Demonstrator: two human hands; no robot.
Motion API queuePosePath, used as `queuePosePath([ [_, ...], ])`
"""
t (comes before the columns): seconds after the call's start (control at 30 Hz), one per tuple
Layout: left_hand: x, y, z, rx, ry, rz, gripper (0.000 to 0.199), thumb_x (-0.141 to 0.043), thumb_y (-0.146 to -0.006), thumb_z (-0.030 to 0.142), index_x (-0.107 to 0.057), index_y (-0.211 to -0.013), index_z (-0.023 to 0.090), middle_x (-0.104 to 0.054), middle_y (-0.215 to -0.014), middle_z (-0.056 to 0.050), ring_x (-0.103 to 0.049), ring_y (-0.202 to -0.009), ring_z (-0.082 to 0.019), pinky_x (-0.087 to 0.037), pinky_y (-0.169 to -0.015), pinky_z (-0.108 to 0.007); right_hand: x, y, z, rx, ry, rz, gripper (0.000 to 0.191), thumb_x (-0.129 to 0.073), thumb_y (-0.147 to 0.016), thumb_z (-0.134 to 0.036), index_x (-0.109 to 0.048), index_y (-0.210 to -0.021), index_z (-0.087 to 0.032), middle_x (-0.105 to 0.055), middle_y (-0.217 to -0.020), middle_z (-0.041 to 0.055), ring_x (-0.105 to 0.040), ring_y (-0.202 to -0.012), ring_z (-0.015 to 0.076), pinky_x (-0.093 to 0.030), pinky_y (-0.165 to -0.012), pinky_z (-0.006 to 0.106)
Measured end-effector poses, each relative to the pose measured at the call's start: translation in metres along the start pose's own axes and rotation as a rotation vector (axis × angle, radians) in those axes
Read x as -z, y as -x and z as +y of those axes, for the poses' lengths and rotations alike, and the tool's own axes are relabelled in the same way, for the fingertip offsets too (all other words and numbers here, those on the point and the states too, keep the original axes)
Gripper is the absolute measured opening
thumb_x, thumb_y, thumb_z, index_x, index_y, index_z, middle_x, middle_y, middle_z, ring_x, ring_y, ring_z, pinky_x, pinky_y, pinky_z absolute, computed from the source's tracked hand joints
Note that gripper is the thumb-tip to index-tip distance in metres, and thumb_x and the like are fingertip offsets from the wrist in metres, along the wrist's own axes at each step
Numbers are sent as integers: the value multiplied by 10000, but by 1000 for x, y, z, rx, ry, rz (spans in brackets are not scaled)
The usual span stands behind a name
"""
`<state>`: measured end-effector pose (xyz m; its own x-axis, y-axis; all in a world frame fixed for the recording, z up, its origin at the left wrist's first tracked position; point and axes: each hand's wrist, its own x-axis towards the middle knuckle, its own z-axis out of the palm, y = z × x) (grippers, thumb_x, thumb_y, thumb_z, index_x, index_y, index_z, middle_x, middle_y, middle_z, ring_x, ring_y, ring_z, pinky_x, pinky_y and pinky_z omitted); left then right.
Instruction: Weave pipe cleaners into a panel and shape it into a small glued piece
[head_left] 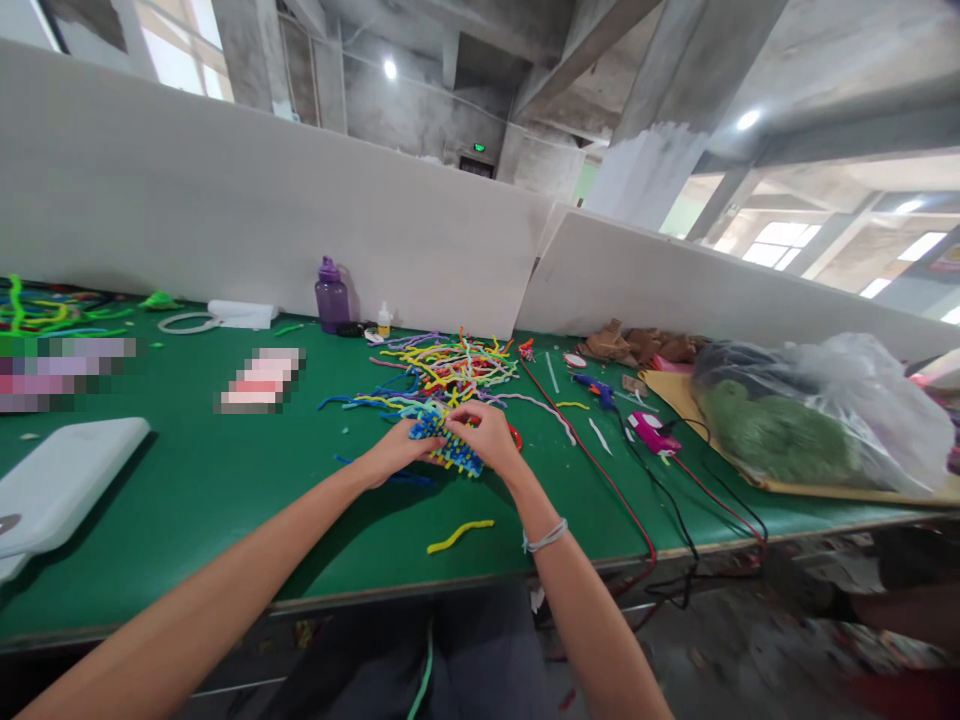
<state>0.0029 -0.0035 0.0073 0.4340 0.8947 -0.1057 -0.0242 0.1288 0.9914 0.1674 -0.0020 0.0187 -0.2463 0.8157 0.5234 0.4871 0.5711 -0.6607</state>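
Just behind the table's front edge is a woven piece of blue and yellow pipe cleaners [459, 455], its short ends sticking out along the rim. My left hand [399, 452] grips its left side, the fingers partly hidden behind it. Over its upper right part, the thumb and fingers of my right hand [484, 434] are closed in a pinch; which strand lies between them is too small to tell. Directly behind both hands spreads a tangled pile of many-coloured pipe cleaners [450, 362]. One loose yellow pipe cleaner [459, 535] lies in front of the hands.
A purple bottle [332, 298] and a small dropper bottle [384, 320] stand by the white partition [337, 210]. To the right lie a blue glue gun [596, 389], a magenta power strip [654, 433] with cords, and a plastic bag [817, 420]. A white device [75, 480] sits left.
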Motion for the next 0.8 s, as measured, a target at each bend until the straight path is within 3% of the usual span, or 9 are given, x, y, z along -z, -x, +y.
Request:
queuePosePath([
  [0.1, -1, 0, -1, 1, -13, 15, 291, -722, -571, 300, -622, -774, 117, -642, -708, -4, -603, -715, -168, -522, -762, -371, -3, 3, -1, 187, 185, 31, 122, -532, -769, -176, -620, -685, -173, -609, -735, 40, -531, -797, 163, -406, -769, 294],
  [0.2, -1, 0, -1, 8, -30, 22, 284, -716, -572, 297, -623, -765, 111, -635, -701, 0, -592, -687, -154, -520, -760, -369, -5, 5, -1, 254, 233, 10, 134, -505, -782, -166, -615, -706, -176, -598, -760, 49, -508, -825, 167, -394, -779, 302],
  [0.27, -1, 0, -2, 15, -38, 27, 284, -716, -572, 300, -626, -767, 114, -639, -704, 3, -594, -693, -155, -518, -760, -364, -4, 4, 0, 199, 159, -8, 118, -519, -776, -178, -614, -705, -175, -605, -756, 40, -520, -802, 159, -398, -765, 290],
  [0.4, 1, -2, -2, 21, -43, -14, 328, -715, -573, 322, -634, -821, 124, -664, -749, -13, -613, -748, -188, -514, -757, -364, 2, -1, 3, -62, -82, -82, 152, -535, -774, -258, -639, -731, -155, -631, -724, 26, -555, -695, 138, -414, -648, 248],
  [0.57, 4, -2, -4, -7, -126, -61, 326, -678, -608, 323, -631, -867, 131, -675, -799, -20, -621, -763, -204, -511, -736, -348, 9, -2, 5, -258, -294, -224, 184, -603, -713, -317, -662, -731, -143, -647, -728, 18, -571, -701, 143, -419, -650, 244],
  [0.67, 5, -1, -4, -51, -260, -29, 267, -650, -622, 300, -638, -825, 125, -668, -773, -13, -609, -728, -191, -501, -709, -315, 7, 0, 7, -291, -331, -274, 166, -615, -697, -299, -655, -740, -144, -640, -714, 13, -569, -683, 137, -418, -636, 239],
  [0.8, 4, 1, -1, -61, -338, 6, 239, -633, -620, 279, -634, -805, 128, -656, -735, -4, -599, -708, -185, -492, -681, -295, -1, 1, 7, -179, -197, -222, 92, -595, -705, -226, -628, -737, -146, -619, -716, 14, -556, -681, 131, -414, -639, 240],
])
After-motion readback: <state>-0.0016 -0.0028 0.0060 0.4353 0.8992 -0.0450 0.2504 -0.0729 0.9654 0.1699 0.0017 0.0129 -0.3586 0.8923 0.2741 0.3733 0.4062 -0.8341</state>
